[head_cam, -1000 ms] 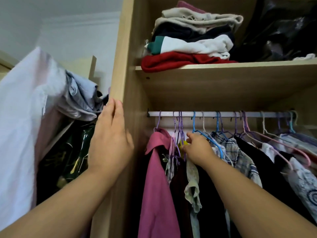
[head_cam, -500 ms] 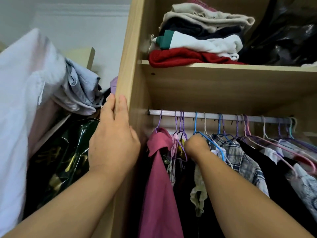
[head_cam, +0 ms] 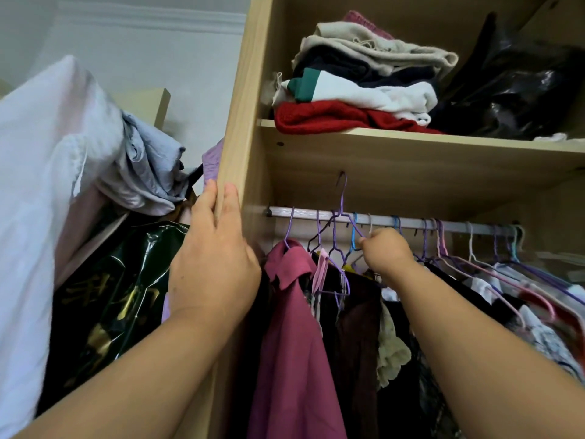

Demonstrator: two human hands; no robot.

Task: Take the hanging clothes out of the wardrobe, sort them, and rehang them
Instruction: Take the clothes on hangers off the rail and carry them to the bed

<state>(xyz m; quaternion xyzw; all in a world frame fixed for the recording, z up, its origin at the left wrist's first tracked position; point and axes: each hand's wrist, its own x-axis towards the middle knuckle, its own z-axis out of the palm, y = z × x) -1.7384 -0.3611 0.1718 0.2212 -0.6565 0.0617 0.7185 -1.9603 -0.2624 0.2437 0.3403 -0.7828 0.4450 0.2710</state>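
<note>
— How many hands?
— Two. The left hand [head_cam: 215, 270] is on the front edge of the side panel [head_cam: 240, 106], and the right hand [head_cam: 387, 251] is just under the rail [head_cam: 411, 221].
— Rails and shelves?
— One rail, with one shelf [head_cam: 443, 144] above it.
— And on the shelf?
— One stack of folded clothes [head_cam: 357, 90] at its left end. I can tell five layers: pink, beige, dark, white with green, red. There is one black bag [head_cam: 512, 90] at the right end.
— Hangers?
— About thirteen hangers [head_cam: 441, 236] hooked on the rail. They crowd toward its right end, so the count is unsure. One more, a purple hanger [head_cam: 342, 198], has its hook above the rail and is pinched by the right hand.
— Garments?
— One pink shirt [head_cam: 294, 312] at the rail's left end. The others overlap too much to count.
</note>
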